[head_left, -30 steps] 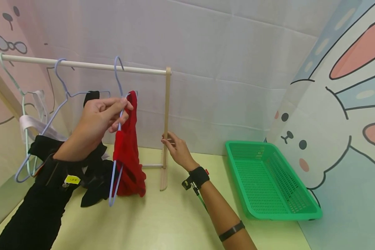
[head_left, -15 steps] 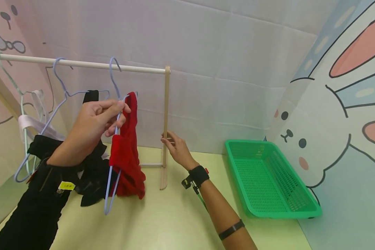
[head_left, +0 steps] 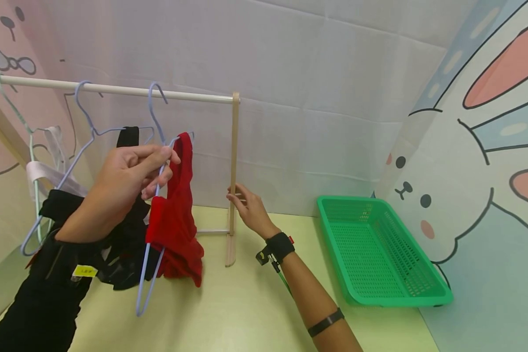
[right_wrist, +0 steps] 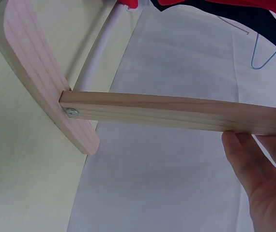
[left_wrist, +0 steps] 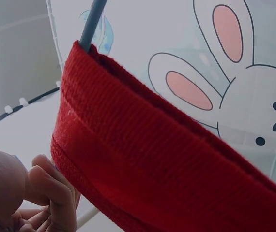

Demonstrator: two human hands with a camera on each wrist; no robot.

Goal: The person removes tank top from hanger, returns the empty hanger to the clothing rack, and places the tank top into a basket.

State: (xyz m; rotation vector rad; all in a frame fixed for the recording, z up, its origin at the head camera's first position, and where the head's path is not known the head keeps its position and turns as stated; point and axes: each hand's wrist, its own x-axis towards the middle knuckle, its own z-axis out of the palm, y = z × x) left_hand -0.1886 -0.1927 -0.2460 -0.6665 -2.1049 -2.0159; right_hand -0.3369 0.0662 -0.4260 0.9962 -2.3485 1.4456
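Note:
My left hand [head_left: 129, 171] pinches a lavender hanger [head_left: 152, 113] just below its neck. The hanger's hook is over the white rod [head_left: 198, 97] of a small clothes rack. A red knit garment [head_left: 176, 220] hangs on this hanger, its ribbed band [left_wrist: 152, 140] filling much of the left wrist view. My right hand [head_left: 253, 210] grips the rack's wooden side post [head_left: 233, 146], fingers behind it and thumb in front. In the right wrist view, fingertips touch that post [right_wrist: 167, 112] above its wooden foot [right_wrist: 36, 67].
Left along the rod hang another lavender hanger [head_left: 86, 112] with a black garment [head_left: 129, 137] and a mint hanger [head_left: 15, 107] with a white one [head_left: 55, 176]. A green plastic basket [head_left: 352, 264] stands on the table at the right, beside a rabbit-printed curtain [head_left: 449, 195].
My left hand has moved left and slightly down. The hanger's hook has slid left on the rod, and its lower end has swung left with the red garment. The right hand stays put.

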